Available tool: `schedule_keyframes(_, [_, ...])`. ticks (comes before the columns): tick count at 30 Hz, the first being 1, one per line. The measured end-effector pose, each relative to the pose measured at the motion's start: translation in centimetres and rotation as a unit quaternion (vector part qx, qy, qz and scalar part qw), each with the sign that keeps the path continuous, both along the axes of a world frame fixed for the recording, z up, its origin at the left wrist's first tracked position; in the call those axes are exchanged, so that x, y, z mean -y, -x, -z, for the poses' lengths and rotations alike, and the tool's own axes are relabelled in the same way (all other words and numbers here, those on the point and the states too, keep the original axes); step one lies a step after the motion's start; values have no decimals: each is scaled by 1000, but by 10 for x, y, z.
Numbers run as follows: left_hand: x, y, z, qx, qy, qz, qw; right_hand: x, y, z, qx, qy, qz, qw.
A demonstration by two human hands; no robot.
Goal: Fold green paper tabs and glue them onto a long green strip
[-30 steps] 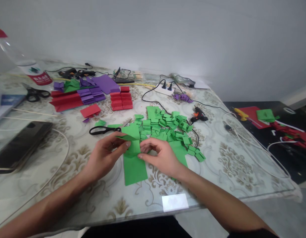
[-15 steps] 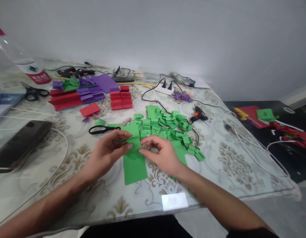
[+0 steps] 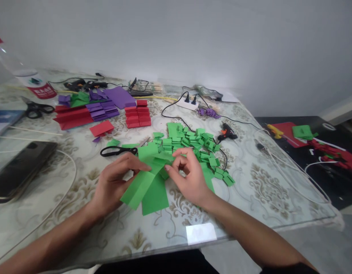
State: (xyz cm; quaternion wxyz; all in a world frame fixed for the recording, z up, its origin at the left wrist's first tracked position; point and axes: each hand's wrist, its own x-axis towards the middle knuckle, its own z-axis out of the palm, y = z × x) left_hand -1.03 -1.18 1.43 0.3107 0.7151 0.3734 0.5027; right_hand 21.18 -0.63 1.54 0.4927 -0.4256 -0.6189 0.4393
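Observation:
Between both hands a creased green paper strip (image 3: 140,187) is held above the table, its near end slanting down toward the lower left. My left hand (image 3: 111,186) pinches it with the thumb behind the paper. At the far end, my right hand (image 3: 191,178) is closed, thumb and fingertips on the strip's folded end. Underneath lies a flat green sheet (image 3: 156,201). Black-handled scissors (image 3: 116,151) rest just beyond my left hand, blades partly over green paper. Many small folded green paper pieces (image 3: 190,140) are heaped beyond my right hand.
Red folded papers (image 3: 138,116) and purple folded papers (image 3: 103,109) lie at the back left. A black glue gun (image 3: 227,132) and a power strip (image 3: 187,102) with cables sit behind the heap. On the left are a phone (image 3: 22,169), a bottle (image 3: 39,87) and other scissors (image 3: 36,108).
The green strip has been lifted and turned from lying over the sheet to a slanting position, showing its crease. My left hand has shifted slightly down and left; my right fingers have curled in.

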Motion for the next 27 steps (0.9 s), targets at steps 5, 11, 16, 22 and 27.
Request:
schedule_keyframes(5, [4, 0, -3, -74, -117, -7, 990, 2, 3, -3, -131, 156, -71, 976])
schedule_keyframes(11, [8, -6, 1, -174, -210, -31, 962, 0, 4, -6, -181, 203, -103, 957])
schedule_keyframes(16, [8, -5, 3, -189, -179, 6, 965, -1, 5, -5, -176, 157, -57, 970])
schedule_keyframes(22, [8, -2, -7, -135, -50, 55, 988, -2, 4, -2, -136, 118, -41, 983])
schedule_keyframes(27, [7, -8, -2, -133, -70, 42, 988, -2, 3, -3, -112, 126, -36, 985])
